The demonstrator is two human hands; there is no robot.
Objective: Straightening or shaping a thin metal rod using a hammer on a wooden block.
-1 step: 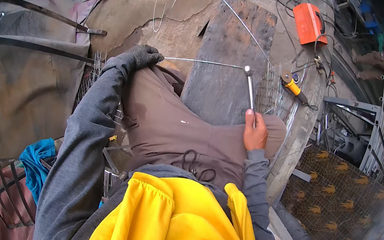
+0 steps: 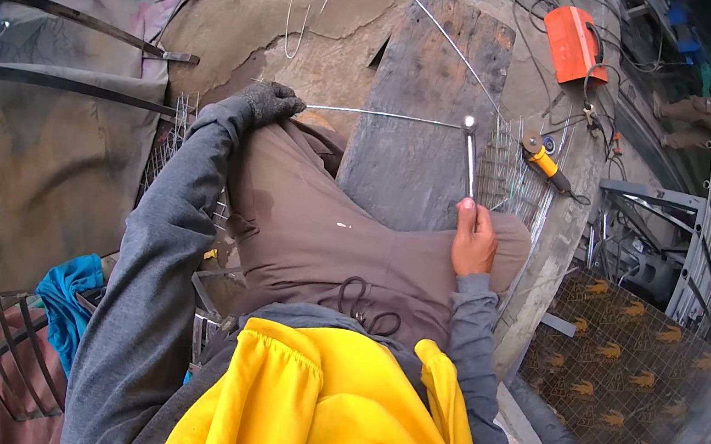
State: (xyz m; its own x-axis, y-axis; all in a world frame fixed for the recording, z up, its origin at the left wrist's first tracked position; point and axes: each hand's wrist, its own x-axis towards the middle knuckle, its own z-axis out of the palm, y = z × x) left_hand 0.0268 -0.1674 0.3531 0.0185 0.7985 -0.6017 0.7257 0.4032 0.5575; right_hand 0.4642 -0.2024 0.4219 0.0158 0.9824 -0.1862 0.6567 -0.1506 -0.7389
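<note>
My left hand (image 2: pixel 268 103), in a dark grey glove, rests by my left knee and is closed round one end of a thin metal rod (image 2: pixel 373 113). The rod runs level to the right, across a weathered wooden board (image 2: pixel 410 170) on the ground. My right hand (image 2: pixel 474 241), bare, grips the handle of a chrome tool with a round head (image 2: pixel 470 161), much like a socket wrench. Its head lies at the rod's right end; whether it grips or only touches the rod I cannot tell. A second rod (image 2: pixel 447 43) lies slanted over the board's far part.
A yellow angle grinder (image 2: pixel 546 162) lies right of the board beside wire mesh (image 2: pixel 502 166). Farther off stands an orange box (image 2: pixel 575 46) with cables. Bent wires (image 2: pixel 294 31) lie on the concrete. Metal frames (image 2: pixel 657 197) and a dark patterned panel (image 2: pixel 618 384) are at right.
The chrome tool's head has shifted slightly to the right, its handle tilting a little. My left hand has barely moved.
</note>
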